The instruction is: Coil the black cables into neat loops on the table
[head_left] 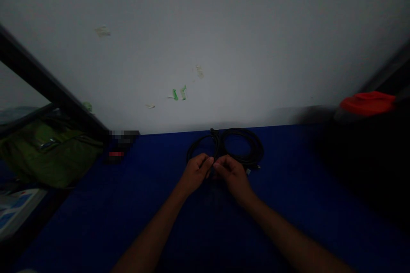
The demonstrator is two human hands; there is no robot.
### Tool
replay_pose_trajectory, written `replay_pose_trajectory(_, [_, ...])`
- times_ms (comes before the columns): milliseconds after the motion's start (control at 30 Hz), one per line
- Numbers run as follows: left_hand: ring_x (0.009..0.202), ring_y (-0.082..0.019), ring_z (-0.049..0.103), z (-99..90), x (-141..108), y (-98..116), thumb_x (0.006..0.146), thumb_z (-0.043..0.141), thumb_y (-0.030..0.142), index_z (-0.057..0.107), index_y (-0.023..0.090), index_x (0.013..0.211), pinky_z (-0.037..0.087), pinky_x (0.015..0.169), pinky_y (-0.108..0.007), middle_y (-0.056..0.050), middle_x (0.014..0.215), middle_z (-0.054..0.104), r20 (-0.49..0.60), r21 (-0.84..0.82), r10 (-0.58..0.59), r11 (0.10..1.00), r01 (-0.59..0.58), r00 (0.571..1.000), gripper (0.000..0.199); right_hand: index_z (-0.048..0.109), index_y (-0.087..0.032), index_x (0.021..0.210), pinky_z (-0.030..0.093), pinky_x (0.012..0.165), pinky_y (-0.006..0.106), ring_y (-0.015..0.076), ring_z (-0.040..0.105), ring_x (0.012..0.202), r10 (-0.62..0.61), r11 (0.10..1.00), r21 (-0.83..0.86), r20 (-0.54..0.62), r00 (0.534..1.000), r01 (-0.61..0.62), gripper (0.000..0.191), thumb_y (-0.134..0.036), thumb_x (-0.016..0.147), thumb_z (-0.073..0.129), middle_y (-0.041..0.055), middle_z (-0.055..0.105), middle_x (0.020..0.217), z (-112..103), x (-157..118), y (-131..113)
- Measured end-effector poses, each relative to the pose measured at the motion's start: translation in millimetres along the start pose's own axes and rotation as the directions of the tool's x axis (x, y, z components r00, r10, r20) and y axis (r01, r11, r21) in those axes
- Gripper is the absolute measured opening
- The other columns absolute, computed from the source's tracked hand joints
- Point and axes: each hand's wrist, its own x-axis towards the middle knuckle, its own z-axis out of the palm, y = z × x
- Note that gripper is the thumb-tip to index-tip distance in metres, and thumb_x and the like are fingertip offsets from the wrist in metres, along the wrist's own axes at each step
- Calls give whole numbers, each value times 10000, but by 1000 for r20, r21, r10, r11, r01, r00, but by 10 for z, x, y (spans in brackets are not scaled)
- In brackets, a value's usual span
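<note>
our left hand (196, 174) & right hand (232, 175) are curled in, fingertips nearly meeting, at the near edge of a coiled black cable (255, 149). too dark to tell if they're actually gripping it. coil sits straight ahead of both hands, two loops side by side, long axis running l-r across the blue tabletop (297, 179). left hand's nearer the left loop, right hand nearer the right one, w/ a small plug (248, 171) just past its fingers.
</note>
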Motion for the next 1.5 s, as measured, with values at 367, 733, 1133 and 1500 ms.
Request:
replay_pose_trajectory(367, [458,-87,404,-33,-4,10,849,365,503,461,172,660,326,481,-208,50,495,442,-25,47,-2,999,3,1000,394,539,-160,700,508,495,255,88,516,511,282,844,404,222,933,-352,264,-382,670,678,-32,533,616,-24,43,5])
replay_pose_trajectory(733, [635,-194,572,-385,137,-303,846,329,524,523,192,696,342,558,-265,-38,638,594,-342,522,-115,802,290,933,413,597,-158,921,431,703,396,261,524,833,-467,279,-908,158,870,314,238,-354,796,546,116,609,860,-471,264,43])
replay_pose_trajectory(1133, [864,-249,594,-649,154,-434,749,577,447,564,179,909,420,712,-320,-96,894,648,-284,635,-111,722,274,952,313,580,-168,804,406,617,316,226,565,715,-424,424,-886,-11,906,188,244,-355,866,438,84,627,740,-545,295,-2])
replay_pose_trajectory(1500, [950,-268,520,-573,150,-385,748,590,432,571,176,944,401,836,-381,-91,940,592,-329,733,97,654,189,939,323,553,-173,956,424,577,286,208,599,663,-344,735,-673,-262,902,84,345,-463,864,391,55,637,744,-652,308,-105])
